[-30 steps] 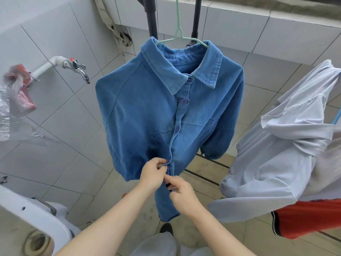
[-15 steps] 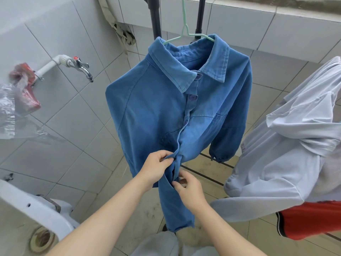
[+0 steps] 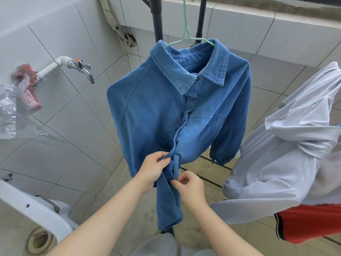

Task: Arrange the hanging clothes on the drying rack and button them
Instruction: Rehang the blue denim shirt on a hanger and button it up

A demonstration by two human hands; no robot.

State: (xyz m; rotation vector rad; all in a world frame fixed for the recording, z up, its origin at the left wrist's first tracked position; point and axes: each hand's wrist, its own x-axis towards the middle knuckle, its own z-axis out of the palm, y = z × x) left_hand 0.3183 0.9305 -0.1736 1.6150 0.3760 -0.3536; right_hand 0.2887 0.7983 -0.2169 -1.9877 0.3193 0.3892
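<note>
left grip [image 3: 154, 169] and right grip [image 3: 190, 188] pinch the shirt [image 3: 153, 111] front; a hard tug could slip it off the hanger [image 3: 186, 28].

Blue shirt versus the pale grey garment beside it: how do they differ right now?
The blue shirt hangs spread on a green hanger; the pale grey garment hangs bunched. The left hand and right hand pinch the blue shirt's front; neither touches the pale grey garment. Both hang clear of the floor.
</note>
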